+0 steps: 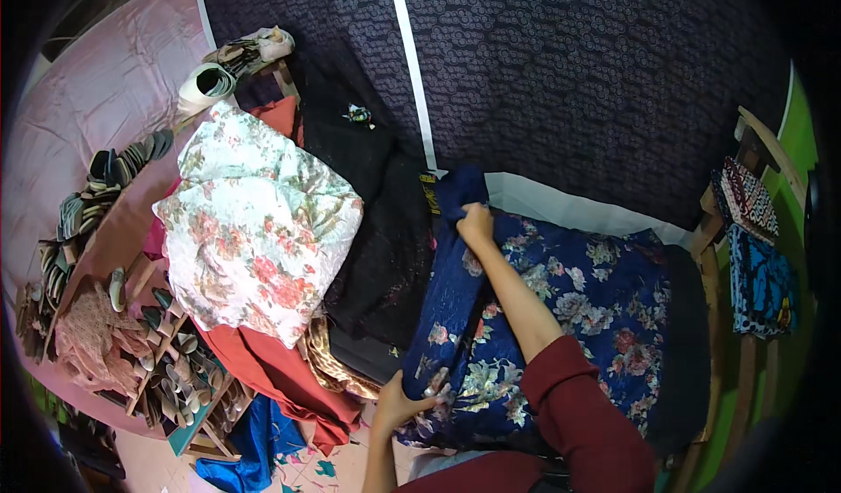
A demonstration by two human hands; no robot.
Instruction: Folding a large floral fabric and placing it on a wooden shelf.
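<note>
A dark blue fabric with pale and red flowers (pixel 578 287) lies spread before me, its left side folded into a long strip. My right hand (pixel 476 226) is closed on the far end of that strip, where the cloth bunches up. At the near end my left hand (pixel 403 405) holds the fabric's left edge, its thumb stretched over the flowers and the other fingers partly hidden. Black cloth (pixel 377 265) lies just left of the strip. Further left rests a folded white fabric with red and pink roses (pixel 258 230).
Rust-red cloth (pixel 276 375) hangs below the white fabric. Many shoe-sole-like pieces (pixel 184 379) crowd the left side. A dark patterned sheet (pixel 587 81) covers the far side. Folded patterned cloths (pixel 762 278) hang on a wooden frame at right. Scraps (pixel 326 468) lie on the floor.
</note>
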